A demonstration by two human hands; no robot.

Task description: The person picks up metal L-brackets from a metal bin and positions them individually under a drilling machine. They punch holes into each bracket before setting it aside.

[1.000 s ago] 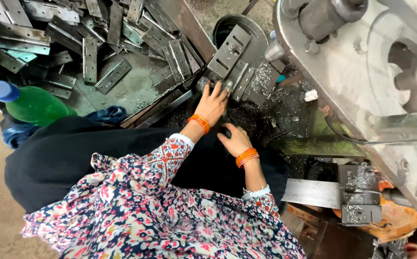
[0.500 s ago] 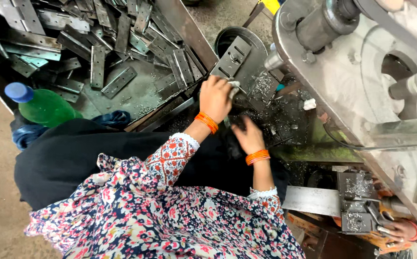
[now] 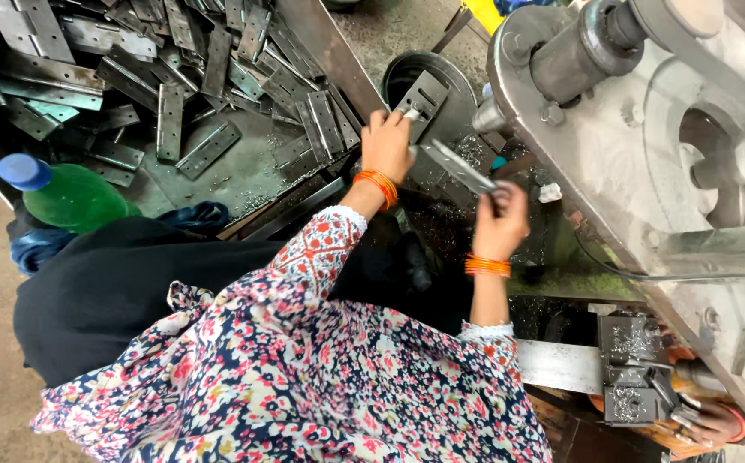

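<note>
The grey press machine (image 3: 647, 163) fills the upper right of the view and serves as the landmark here. To its left, well apart, lies a dark bin floor (image 3: 235, 176) heaped with flat steel hinge plates (image 3: 169, 120), each punched with holes. Just left of the machine's lower edge stands a round black bucket (image 3: 400, 77) with 1 hinge plate (image 3: 424, 96) leaning in it. Far left of the machine, past the bin, a green plastic bottle (image 3: 68, 197) with a blue cap lies on its side. Below the machine, at the lower right, another person's hand (image 3: 714, 424) rests by a small metal block (image 3: 630, 377).

Close against the machine's left side, the left hand (image 3: 387, 146), with an orange bangle at the wrist, is curled shut around one end of a narrow steel strip (image 3: 458, 168). The right hand (image 3: 499, 225), also bangled, pinches the strip's other end between thumb and fingers. The strip hangs tilted between both hands, clear of the bucket and just beside the machine.
</note>
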